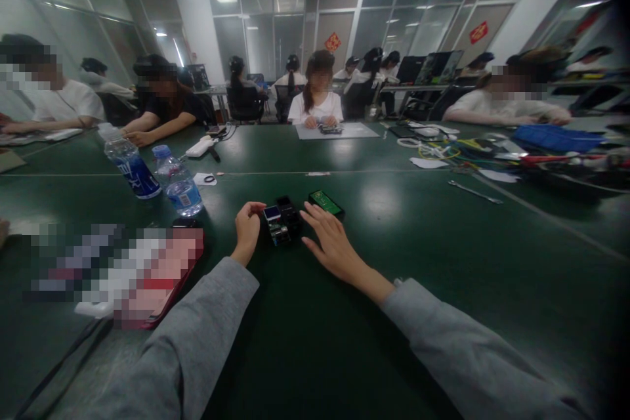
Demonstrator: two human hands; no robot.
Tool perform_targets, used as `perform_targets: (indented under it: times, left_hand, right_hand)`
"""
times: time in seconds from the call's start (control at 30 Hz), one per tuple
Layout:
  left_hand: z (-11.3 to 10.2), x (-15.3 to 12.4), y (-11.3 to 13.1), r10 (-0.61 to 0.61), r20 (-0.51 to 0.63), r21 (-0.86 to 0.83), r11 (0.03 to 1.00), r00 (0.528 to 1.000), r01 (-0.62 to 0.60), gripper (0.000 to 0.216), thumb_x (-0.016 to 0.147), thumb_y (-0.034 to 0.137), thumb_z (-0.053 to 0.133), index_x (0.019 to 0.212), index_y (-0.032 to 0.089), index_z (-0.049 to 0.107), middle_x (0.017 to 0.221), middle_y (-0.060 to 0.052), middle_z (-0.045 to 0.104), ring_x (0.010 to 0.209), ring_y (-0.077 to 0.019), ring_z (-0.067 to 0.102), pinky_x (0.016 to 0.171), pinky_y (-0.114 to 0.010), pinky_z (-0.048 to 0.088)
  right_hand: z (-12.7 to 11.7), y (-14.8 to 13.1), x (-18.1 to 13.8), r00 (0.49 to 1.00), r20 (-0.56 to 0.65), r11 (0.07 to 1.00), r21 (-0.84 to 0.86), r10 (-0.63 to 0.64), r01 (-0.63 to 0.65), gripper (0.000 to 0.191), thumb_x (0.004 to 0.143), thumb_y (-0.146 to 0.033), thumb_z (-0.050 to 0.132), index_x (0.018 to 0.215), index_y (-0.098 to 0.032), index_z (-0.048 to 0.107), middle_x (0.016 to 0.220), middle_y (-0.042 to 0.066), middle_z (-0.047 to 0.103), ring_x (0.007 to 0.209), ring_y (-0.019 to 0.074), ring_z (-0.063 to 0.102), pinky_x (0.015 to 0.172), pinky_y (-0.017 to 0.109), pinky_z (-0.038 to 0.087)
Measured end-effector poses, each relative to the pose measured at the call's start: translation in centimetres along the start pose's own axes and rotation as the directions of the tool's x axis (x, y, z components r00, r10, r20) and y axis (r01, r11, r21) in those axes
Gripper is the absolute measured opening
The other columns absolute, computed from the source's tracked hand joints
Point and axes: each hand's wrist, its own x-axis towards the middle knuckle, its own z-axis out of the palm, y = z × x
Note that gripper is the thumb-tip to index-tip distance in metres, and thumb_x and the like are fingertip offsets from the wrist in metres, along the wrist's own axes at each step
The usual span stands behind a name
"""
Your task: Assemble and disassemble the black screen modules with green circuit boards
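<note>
A small circuit board (pixel 279 233) with a little screen lies on the green table in front of me, with black casing parts (pixel 288 210) close against its right side. At the board's left edge is my left hand (pixel 247 231), its fingers curled and their tips at the upper left corner. My right hand (pixel 331 244) is spread, palm down, just right of the black parts and holds nothing. Behind its fingertips lies a green-faced rectangular piece with a dark edge (pixel 325 202). The contact under my left fingertips is too small to make out fully.
Two plastic bottles, one blue-labelled (pixel 132 170) and one clear (pixel 180 184), stand left. Nearer is a phone in a red case (pixel 165 282), partly blurred out. A wrench (pixel 475 192), tangled cables (pixel 443 144) and a blue tray (pixel 556 138) lie right. Other people sit around the table.
</note>
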Motion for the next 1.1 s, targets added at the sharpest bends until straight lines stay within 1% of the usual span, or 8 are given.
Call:
perform_targets:
  times: [0.07, 0.13, 0.27, 0.33, 0.43, 0.63, 0.87, 1.1]
  left_hand:
    - [0.0, 0.0, -0.1, 0.009, 0.002, 0.001, 1.0, 1.0, -0.009, 0.035, 0.062, 0.002, 0.039, 0.082, 0.016, 0.065, 0.08, -0.003, 0.065, 0.077, -0.0159, 0.06, 0.078, -0.031, 0.048]
    - [0.1, 0.1, -0.2, 0.005, 0.008, 0.001, 1.0, 1.0, -0.005, 0.035, 0.062, 0.002, 0.039, 0.081, 0.016, 0.064, 0.079, -0.003, 0.065, 0.077, -0.0158, 0.06, 0.078, -0.031, 0.048]
    - [0.0, 0.0, -0.1, -0.01, 0.015, 0.015, 1.0, 1.0, 0.01, 0.034, 0.062, 0.002, 0.039, 0.081, 0.016, 0.064, 0.08, -0.003, 0.065, 0.077, -0.0159, 0.06, 0.078, -0.03, 0.048]
    - [0.0, -0.1, 0.0, -0.021, 0.015, 0.021, 1.0, 1.0, 0.02, 0.034, 0.063, 0.003, 0.039, 0.081, 0.016, 0.064, 0.081, -0.003, 0.065, 0.078, -0.0161, 0.06, 0.077, -0.031, 0.048]
    - [-0.1, -0.2, 0.2, -0.026, 0.018, 0.037, 0.999, 1.0, 0.025, 0.034, 0.063, 0.003, 0.039, 0.081, 0.016, 0.064, 0.081, -0.004, 0.065, 0.078, -0.0163, 0.06, 0.077, -0.031, 0.048]
    - [-0.2, -0.2, 0.2, -0.03, 0.03, 0.044, 0.999, 0.999, 0.029, 0.033, 0.065, 0.003, 0.039, 0.081, 0.016, 0.064, 0.081, -0.004, 0.066, 0.078, -0.0164, 0.061, 0.076, -0.031, 0.048]
    - [-0.1, -0.2, 0.5, -0.038, 0.02, 0.04, 0.999, 0.999, 0.037, 0.033, 0.064, 0.002, 0.039, 0.08, 0.016, 0.064, 0.081, -0.003, 0.065, 0.077, -0.0157, 0.06, 0.077, -0.031, 0.048]
    - [-0.1, -0.3, 0.8, -0.046, 0.033, 0.01, 0.999, 0.998, 0.046, 0.031, 0.065, 0.002, 0.039, 0.079, 0.016, 0.063, 0.08, -0.003, 0.065, 0.077, -0.0157, 0.06, 0.075, -0.03, 0.048]
  right_hand:
    - [0.3, -0.8, 0.1, 0.991, 0.092, 0.995, 0.033, -0.098, 0.095, 0.057, 0.099, -0.039, 0.038, 0.151, -0.028, 0.014, 0.157, 0.002, 0.018, 0.145, 0.0198, 0.014, 0.117, 0.046, 0.02]
    - [0.4, -1.0, 0.1, 0.984, 0.13, 0.991, 0.06, -0.124, 0.117, 0.056, 0.099, -0.039, 0.039, 0.15, -0.027, 0.018, 0.155, 0.003, 0.024, 0.144, 0.0199, 0.017, 0.117, 0.046, 0.022]
    - [0.3, -0.5, 0.0, 0.999, 0.049, 0.996, 0.094, -0.014, 0.009, 0.041, 0.099, -0.036, 0.041, 0.138, -0.023, 0.04, 0.139, 0.008, 0.047, 0.133, 0.0234, 0.038, 0.109, 0.049, 0.035]
    - [0.2, -0.3, 0.0, 0.999, -0.009, 0.992, 0.115, 0.047, -0.045, 0.037, 0.097, -0.035, 0.044, 0.132, -0.021, 0.046, 0.129, 0.01, 0.052, 0.124, 0.0249, 0.047, 0.102, 0.048, 0.043]
    - [0.2, -0.1, -0.1, 0.993, -0.06, 0.987, 0.125, 0.106, -0.098, 0.042, 0.094, -0.033, 0.051, 0.134, -0.021, 0.043, 0.131, 0.011, 0.048, 0.122, 0.0266, 0.047, 0.099, 0.048, 0.045]
    - [0.5, 0.1, -0.1, 0.987, 0.027, 0.969, 0.189, 0.159, -0.162, 0.047, 0.092, -0.028, 0.053, 0.137, -0.027, 0.041, 0.143, 0.008, 0.037, 0.121, 0.0269, 0.05, 0.096, 0.048, 0.049]
    - [0.7, 0.7, 0.0, 0.939, -0.005, 0.872, 0.372, 0.345, -0.319, 0.044, 0.096, -0.043, 0.044, 0.134, -0.02, 0.045, 0.129, 0.01, 0.053, 0.114, 0.0246, 0.055, 0.095, 0.045, 0.049]
    - [1.0, 0.7, -0.2, 0.938, 0.022, 0.9, 0.274, 0.346, -0.338, 0.051, 0.098, -0.049, 0.037, 0.14, -0.02, 0.04, 0.125, 0.012, 0.056, 0.109, 0.0262, 0.057, 0.093, 0.048, 0.049]
